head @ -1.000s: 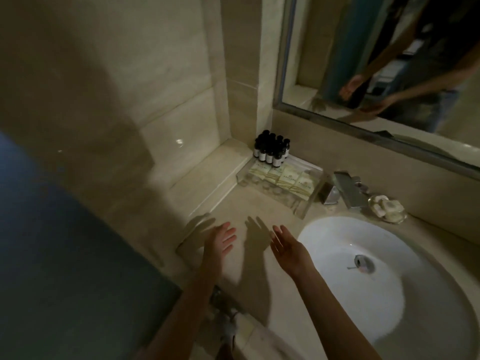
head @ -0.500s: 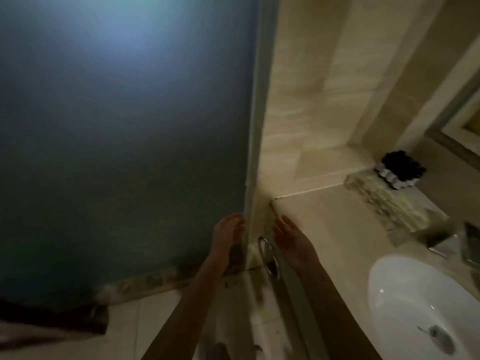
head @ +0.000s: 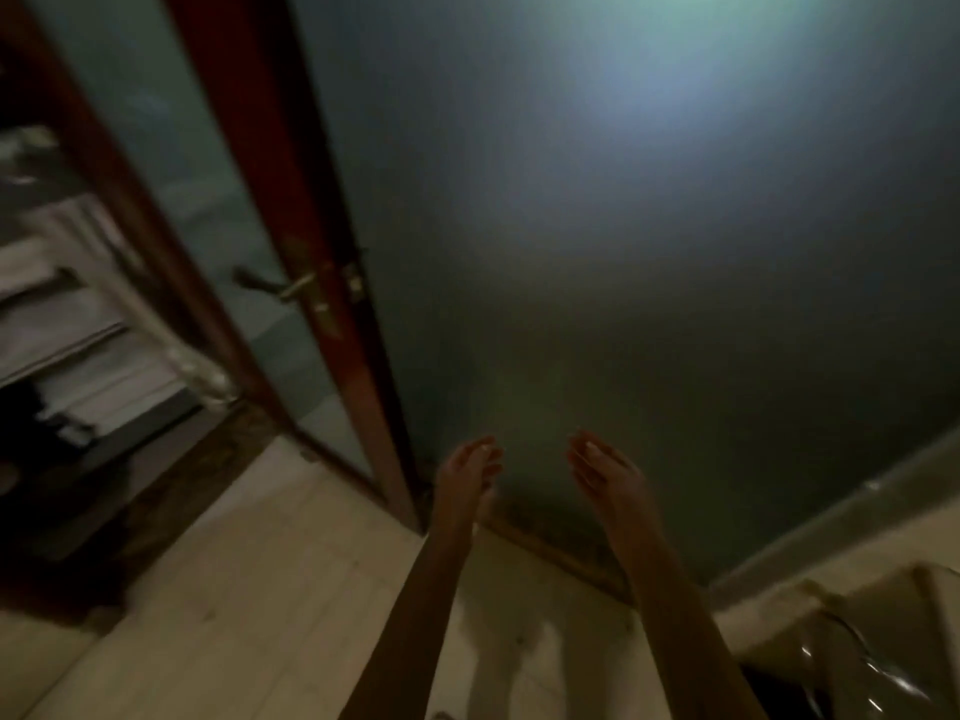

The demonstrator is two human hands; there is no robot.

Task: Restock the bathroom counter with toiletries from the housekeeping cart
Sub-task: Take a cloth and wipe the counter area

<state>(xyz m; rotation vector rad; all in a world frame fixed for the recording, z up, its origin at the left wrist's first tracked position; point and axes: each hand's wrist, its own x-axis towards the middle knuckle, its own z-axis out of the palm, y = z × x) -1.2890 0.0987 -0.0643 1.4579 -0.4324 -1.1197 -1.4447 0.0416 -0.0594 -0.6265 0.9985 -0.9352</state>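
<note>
We are standing on the pale tiled floor with both hands out in front of us and nothing in either. The left hand and the right hand are hanging in the air, apart from each other, fingers relaxed and loosely curled, palms facing inward, before a frosted glass panel. No toiletries are showing anywhere in view, so we are judging this to be the fetching step, with nothing yet in hand to set down. To our left a red-brown wooden door with a lever handle is standing ajar. Through the gap we are seeing blurred shelves of what look like folded white linens. That is probably the housekeeping cart, though the blur is keeping us from being sure. A pale ledge at the lower right may be the table's edge; we cannot tell. The next move is calling for us to head left through the doorway, reach the cart, pick out the small items among the linens and grip them with our free hands.
</note>
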